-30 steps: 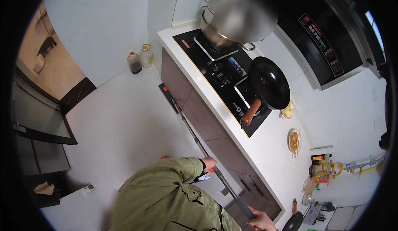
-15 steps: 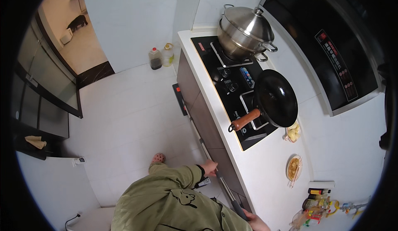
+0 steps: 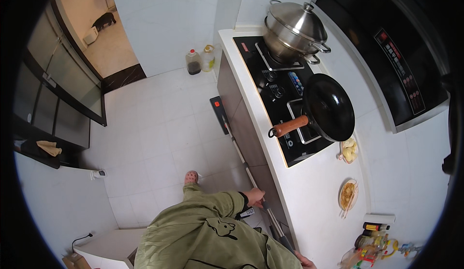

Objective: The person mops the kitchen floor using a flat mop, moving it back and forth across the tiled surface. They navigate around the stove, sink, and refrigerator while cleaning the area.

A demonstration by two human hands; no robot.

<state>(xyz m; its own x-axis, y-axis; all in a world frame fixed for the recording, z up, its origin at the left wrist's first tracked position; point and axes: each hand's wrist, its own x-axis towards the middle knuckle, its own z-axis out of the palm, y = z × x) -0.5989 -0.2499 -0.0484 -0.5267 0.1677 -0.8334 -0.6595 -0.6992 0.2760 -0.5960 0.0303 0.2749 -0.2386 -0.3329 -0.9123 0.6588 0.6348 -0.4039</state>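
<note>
My left hand is wrapped round the grey pole of a flat mop, about halfway along it. At the lower edge, my right hand is closed on the thick dark grip at the pole's upper end; part of this hand is cut off by the picture edge. The mop's dark flat head, with a red-orange patch, lies on the white tiled floor alongside the brown cabinet front. The pole runs from there back toward me, close to the cabinet. Green sleeves cover my arms.
On the white counter, a black wok and a steel steamer pot stand on the gas hob. Two plastic jugs sit on the floor by the far wall. A glass door stands left, and a pink clog shows below me.
The whole view has shifted, so the room sits farther right. The mop head has come slightly back toward me along the cabinet. Both hands keep their hold on the pole.
</note>
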